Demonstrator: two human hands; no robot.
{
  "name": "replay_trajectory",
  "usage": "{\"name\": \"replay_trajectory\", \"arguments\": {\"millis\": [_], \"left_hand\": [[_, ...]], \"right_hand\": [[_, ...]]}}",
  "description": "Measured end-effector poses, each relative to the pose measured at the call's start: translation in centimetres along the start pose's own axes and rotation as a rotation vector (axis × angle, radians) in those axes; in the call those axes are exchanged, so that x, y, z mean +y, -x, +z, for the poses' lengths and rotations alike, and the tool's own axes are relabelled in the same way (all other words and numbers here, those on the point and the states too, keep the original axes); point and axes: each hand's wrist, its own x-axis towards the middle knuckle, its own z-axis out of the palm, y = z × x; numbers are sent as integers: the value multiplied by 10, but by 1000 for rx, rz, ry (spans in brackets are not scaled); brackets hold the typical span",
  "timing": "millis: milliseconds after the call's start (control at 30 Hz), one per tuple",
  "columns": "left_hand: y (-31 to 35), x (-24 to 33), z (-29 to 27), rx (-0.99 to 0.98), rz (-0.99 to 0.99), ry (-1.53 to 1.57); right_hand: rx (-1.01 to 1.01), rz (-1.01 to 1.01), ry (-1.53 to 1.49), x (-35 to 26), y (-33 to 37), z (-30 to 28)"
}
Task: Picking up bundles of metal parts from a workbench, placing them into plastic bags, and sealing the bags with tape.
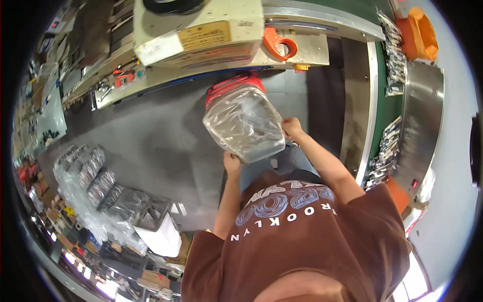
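"Your brown T-shirt point(302, 236) is closest; how are your hands?"

"Your left hand point(232, 163) grips the near left corner of some clear plastic wrapping point(244, 121), and your right hand point(292, 127) pinches its right edge."

"Where is that wrapping?"

"Out in front of you, overlapping a red object point(231, 84) in view; I can't tell what that is."

"Beyond it?"

"You face a bench point(316, 48) bearing an orange ring-shaped tool point(271, 43), right of a cream-coloured housing point(236, 12)."
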Motion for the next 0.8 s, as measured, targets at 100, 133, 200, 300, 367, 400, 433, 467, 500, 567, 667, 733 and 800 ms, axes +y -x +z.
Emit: {"name": "replay_trajectory", "arguments": {"millis": [100,133,200,300,367,400,433,467,500,567,667,733,800], "left_hand": [[2,-34,27,28,243,-312],[-14,-73,24,-99,60,-417],[-17,-68,-18,-361,-126,437],[-27,51,-24,380,580,-453],[-10,129,2,661,767,-561],[2,157,26,370,996,-697],[12,172,53,73,1223,-818],[-9,151,60,-311,1035,-1249],[-42,121,48,-680,768,-1665],[-100,112,25,-1682,1006,-554],[-61,187,143,-1546,-213,-1541],[33,243,241,-1307,-329,-1070],[62,239,320,-1250,182,-1044]], "right_hand": [[410,-309,412,-29,-40,14],[268,-235,331,-43,-52,23],[346,-248,275,-32,-52,45],[209,-181,494,43,-88,32],[22,-200,-59,89,-94,40],[-22,-181,-195,104,-79,29],[-98,-5,-473,128,-73,17],[-114,-52,-451,150,-59,-6],[-137,-101,-426,175,-37,-31],[32,-183,-472,256,-12,-91],[647,-52,-616,433,43,-174],[1140,269,-694,564,84,-213],[1468,637,-610,684,107,-239]]}}
